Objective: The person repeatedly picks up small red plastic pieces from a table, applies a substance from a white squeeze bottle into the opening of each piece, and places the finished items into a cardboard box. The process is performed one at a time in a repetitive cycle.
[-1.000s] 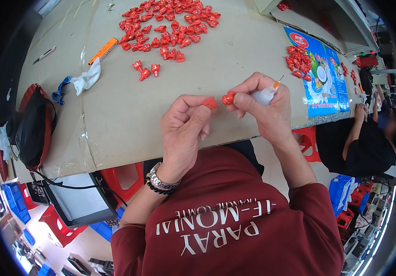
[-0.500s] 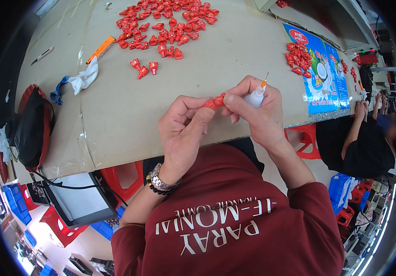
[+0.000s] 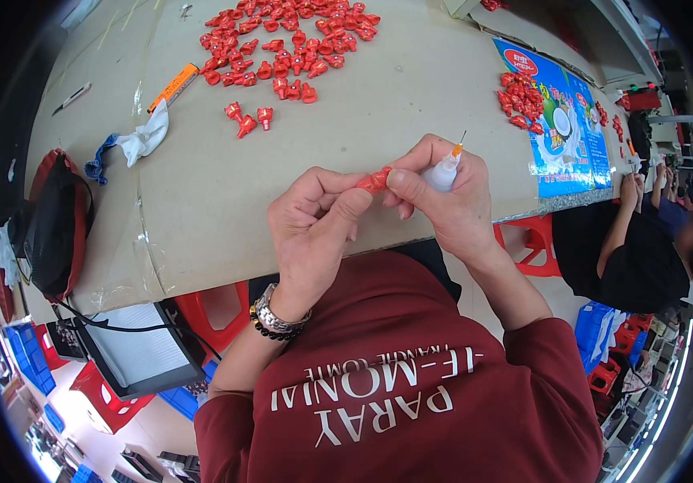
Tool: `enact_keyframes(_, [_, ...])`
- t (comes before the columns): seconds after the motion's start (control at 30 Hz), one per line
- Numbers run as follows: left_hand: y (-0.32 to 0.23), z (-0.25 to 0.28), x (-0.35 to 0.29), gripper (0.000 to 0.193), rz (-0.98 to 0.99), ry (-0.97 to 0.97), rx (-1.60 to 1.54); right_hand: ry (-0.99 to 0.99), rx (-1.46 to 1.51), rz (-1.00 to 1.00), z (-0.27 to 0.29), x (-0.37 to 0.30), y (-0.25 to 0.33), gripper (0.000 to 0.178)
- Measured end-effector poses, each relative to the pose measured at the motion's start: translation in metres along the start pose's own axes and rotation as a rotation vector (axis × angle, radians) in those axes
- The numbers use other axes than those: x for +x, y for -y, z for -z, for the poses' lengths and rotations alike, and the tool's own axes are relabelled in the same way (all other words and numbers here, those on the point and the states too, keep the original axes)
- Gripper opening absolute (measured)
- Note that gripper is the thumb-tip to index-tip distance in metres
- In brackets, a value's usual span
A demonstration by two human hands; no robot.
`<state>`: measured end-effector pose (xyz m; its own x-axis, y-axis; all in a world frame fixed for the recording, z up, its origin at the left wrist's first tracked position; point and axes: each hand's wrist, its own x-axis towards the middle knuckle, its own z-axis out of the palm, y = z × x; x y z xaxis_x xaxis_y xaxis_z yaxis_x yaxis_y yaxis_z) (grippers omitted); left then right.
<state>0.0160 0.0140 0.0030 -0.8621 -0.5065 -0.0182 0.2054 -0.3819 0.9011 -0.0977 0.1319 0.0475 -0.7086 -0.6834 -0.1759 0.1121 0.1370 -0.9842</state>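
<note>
Between my two hands is a small glossy red plastic part (image 3: 375,181), held over the near edge of the table. My left hand (image 3: 312,221) pinches its left end between thumb and fingers. With thumb and fingertips my right hand (image 3: 451,197) grips the other end. That same hand also keeps a small white squeeze bottle (image 3: 441,174) with an orange-based needle tip against its palm, needle pointing up. Farther off on the table lies a big spread of similar red parts (image 3: 286,48), and a few loose red parts (image 3: 244,121) sit nearer to me.
A heap of red parts (image 3: 521,101) rests on a blue printed sheet (image 3: 572,153) at right. Leftward are an orange box (image 3: 174,87), a white cloth (image 3: 145,137), a pen (image 3: 71,98) and a black-red bag (image 3: 58,225). Another person (image 3: 628,241) works at far right.
Both hands have shifted very slightly to the left, still holding the red part. The bottle stays in my right hand.
</note>
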Motion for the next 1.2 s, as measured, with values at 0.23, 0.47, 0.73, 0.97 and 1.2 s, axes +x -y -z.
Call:
enact_keyframes(0.23, [0.004, -0.006, -0.003, 0.011, -0.231, -0.107, 0.236, -0.004, 0.057, 0.025, -0.008, -0.001, -0.003, 0.008])
enact_keyframes(0.47, [0.003, -0.001, -0.001, 0.009, -0.198, -0.062, 0.266, 0.051, 0.056, 0.021, -0.005, 0.000, -0.007, 0.010])
enact_keyframes(0.73, [0.009, 0.005, 0.001, 0.009, -0.207, -0.006, 0.336, 0.080, 0.081, 0.054, -0.003, 0.002, -0.020, 0.010])
enact_keyframes(0.97, [0.010, 0.007, 0.004, 0.009, -0.313, 0.030, 0.436, 0.079, 0.141, 0.069, -0.003, 0.000, -0.028, 0.009])
enact_keyframes(1.2, [0.004, 0.004, 0.007, 0.009, -0.396, 0.055, 0.524, 0.096, 0.128, 0.098, 0.001, 0.000, -0.028, 0.008])
